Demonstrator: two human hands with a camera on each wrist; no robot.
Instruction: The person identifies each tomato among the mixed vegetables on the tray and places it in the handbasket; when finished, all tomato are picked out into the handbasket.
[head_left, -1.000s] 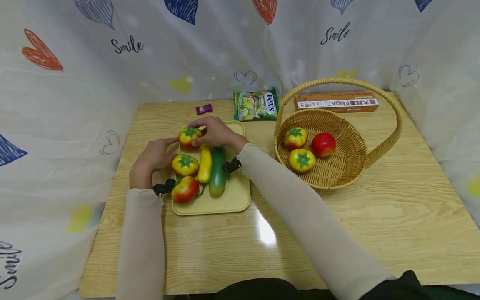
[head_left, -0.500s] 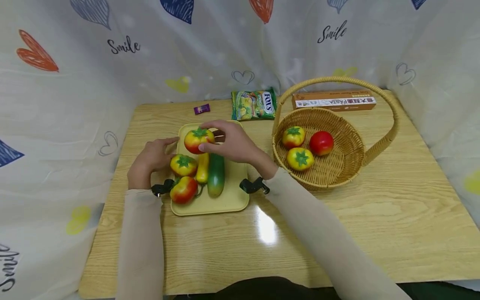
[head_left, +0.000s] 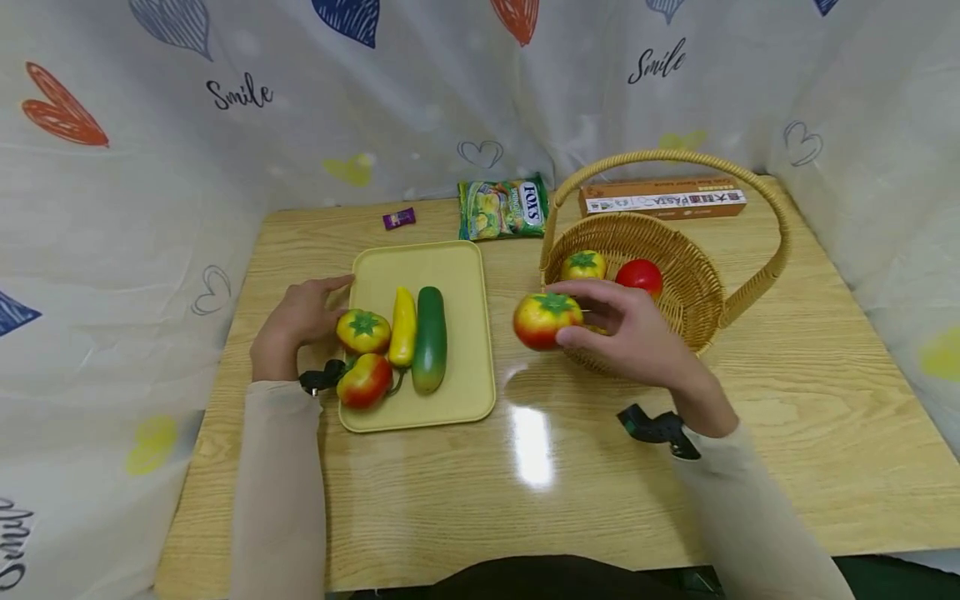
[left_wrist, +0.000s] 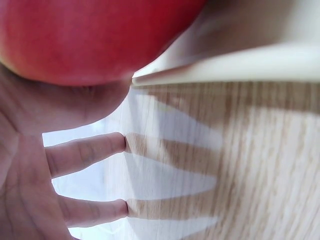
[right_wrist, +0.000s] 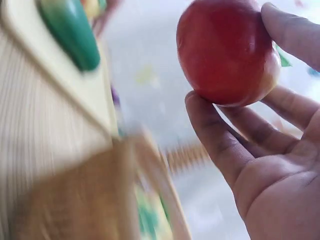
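Observation:
My right hand [head_left: 637,337] pinches a yellow-and-red toy tomato [head_left: 543,323] with a green leafy top, held above the table at the near left rim of a wicker basket [head_left: 693,279]. In the right wrist view its red underside shows between thumb and fingertips. At the left edge of a pale yellow tray [head_left: 467,350] rests my left hand [head_left: 292,325]; in the left wrist view its fingers are straight, tips on the table, with the thumb by the tray edge. The tray bears another tomato [head_left: 362,333], a red-yellow fruit [head_left: 366,382], a yellow pepper [head_left: 403,329] and a cucumber [head_left: 430,342].
Inside the basket a yellow tomato [head_left: 583,265] and a red one [head_left: 640,277] show; my right hand hides part of the contents. The tall handle [head_left: 667,157] arches over it. Behind stand a pasta box [head_left: 663,198], a candy bag [head_left: 502,208] and a small purple packet [head_left: 399,218].
My right hand has lifted the tomato from the far left of the tray and carried it rightward to the basket's rim. The left hand has stayed by the tray.

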